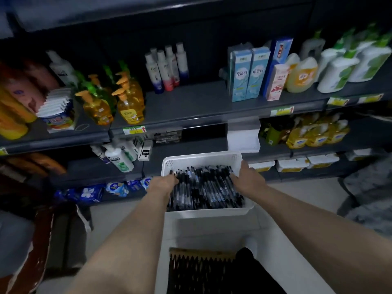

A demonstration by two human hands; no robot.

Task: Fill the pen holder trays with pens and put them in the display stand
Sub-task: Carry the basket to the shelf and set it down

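The left hand (164, 183) and right hand (248, 179) grip opposite sides of a white perforated plastic basket (201, 159) heaped with black pens (206, 188), fingers curled over its walls, between a dark slotted pen tray (199, 270) and grey shop shelves (191, 107).

Dim overall, shelving (191, 102) near-black up top, white pen basket (201, 159) brightest, soft blur thru-out, wide-angle bend @ edges.

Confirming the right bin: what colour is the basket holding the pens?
The basket of pens is white; the head view shows it best.
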